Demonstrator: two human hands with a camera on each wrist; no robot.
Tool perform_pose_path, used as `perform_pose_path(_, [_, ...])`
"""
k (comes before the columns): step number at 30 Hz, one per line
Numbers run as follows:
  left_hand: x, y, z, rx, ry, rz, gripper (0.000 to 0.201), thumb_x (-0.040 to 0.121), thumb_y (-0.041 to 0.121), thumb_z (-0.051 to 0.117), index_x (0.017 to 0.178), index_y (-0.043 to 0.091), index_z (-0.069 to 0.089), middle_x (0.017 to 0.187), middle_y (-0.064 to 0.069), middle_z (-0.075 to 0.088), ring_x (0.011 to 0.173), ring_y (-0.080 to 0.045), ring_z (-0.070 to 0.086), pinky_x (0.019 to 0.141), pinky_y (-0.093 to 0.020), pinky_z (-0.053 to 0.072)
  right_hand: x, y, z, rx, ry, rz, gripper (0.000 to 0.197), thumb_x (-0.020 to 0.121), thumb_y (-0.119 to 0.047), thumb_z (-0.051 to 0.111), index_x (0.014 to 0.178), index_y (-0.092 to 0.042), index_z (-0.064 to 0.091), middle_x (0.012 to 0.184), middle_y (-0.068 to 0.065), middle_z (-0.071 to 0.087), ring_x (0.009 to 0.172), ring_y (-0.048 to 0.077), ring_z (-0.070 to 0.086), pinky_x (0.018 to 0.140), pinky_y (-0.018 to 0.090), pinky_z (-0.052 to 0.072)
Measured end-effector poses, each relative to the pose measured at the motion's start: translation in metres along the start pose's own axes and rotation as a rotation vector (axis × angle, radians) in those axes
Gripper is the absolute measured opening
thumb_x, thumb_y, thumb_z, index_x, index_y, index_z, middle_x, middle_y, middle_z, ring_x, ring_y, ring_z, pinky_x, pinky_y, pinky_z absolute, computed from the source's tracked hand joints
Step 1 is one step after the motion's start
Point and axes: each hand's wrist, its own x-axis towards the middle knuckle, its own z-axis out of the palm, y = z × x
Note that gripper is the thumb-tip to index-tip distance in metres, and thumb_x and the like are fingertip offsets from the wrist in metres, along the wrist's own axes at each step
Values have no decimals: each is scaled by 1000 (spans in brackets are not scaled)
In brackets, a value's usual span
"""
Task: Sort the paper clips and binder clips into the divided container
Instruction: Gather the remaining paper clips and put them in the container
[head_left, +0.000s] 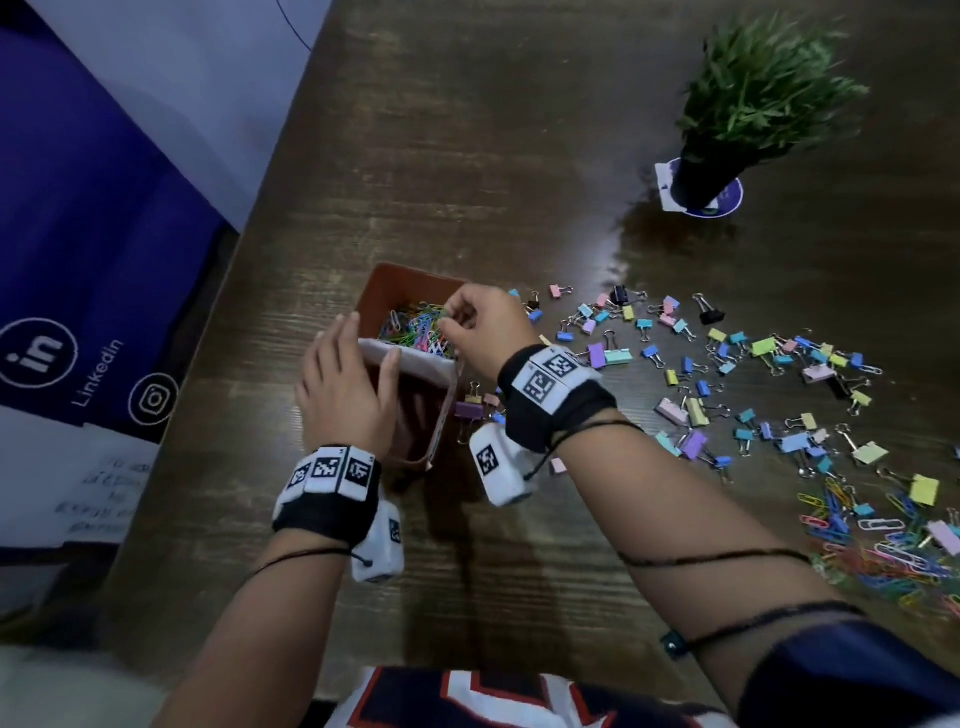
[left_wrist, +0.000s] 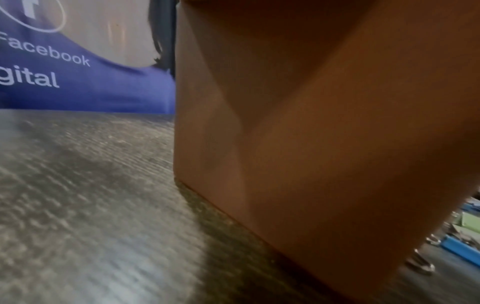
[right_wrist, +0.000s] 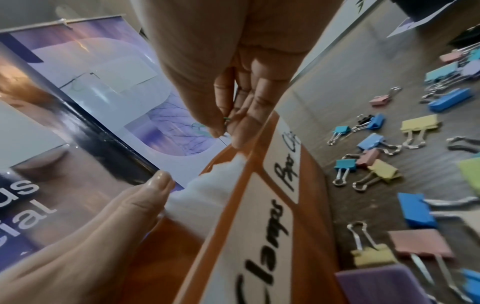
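A brown divided container (head_left: 395, 271) stands on the dark wooden table, with a white divider (head_left: 415, 358) across it. Its far compartment holds a heap of coloured paper clips (head_left: 410, 327); the near one is dark inside. My right hand (head_left: 445, 318) hovers over the far compartment and pinches a green paper clip (right_wrist: 226, 120) between thumb and fingertips. My left hand (head_left: 358, 358) lies flat against the container's left wall (left_wrist: 285, 144), thumb on the divider. Labels on the container's side (right_wrist: 259, 216) read "Clamps" and "Paper Clips".
Several pastel binder clips (head_left: 753, 374) lie scattered right of the container, some close by its right wall (right_wrist: 374, 170). A pile of loose paper clips (head_left: 883, 545) lies at the near right. A potted plant (head_left: 753, 104) stands far right. A purple banner (head_left: 78, 260) is beyond the table's left edge.
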Motion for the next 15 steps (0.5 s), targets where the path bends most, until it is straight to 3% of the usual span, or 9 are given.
perform_pose_path(3, [0,-1,2,3,2,11,61,96,54,31,145,18,36,151,-3,35,138,-26,29,110,-46,27,16,-9,9,-106,-58,23,9,87,-12,61,92,-12,68,82,-1,66,77,14,60,73,26,53])
perform_pose_path(6, [0,-2,3,16,-8,19,67,92,59,23,145,19,36,152,-1,34,138,-25,29,109,-45,27,22,-8,13,-139,-139,39,28,90,-9,55,115,-13,65,111,2,68,102,16,63,94,26,47])
perform_pose_path(8, [0,-4,4,23,-6,21,68,92,60,22,145,19,36,152,0,33,138,-25,30,109,-45,27,20,-4,13,-136,-118,55,32,91,-7,52,120,-17,64,119,1,66,108,16,61,96,25,46])
perform_pose_path(11, [0,-5,5,34,0,28,68,92,60,24,145,19,36,152,-1,33,138,-26,29,108,-47,27,8,2,7,-19,-15,17,28,90,-3,52,112,-13,66,112,2,68,101,16,64,94,34,50])
perform_pose_path(15, [1,-4,5,47,-8,35,68,92,59,27,146,18,34,153,-4,33,140,-29,27,110,-51,23,-19,11,-12,46,107,-80,20,89,-4,53,101,-12,67,101,1,67,94,14,62,88,31,51])
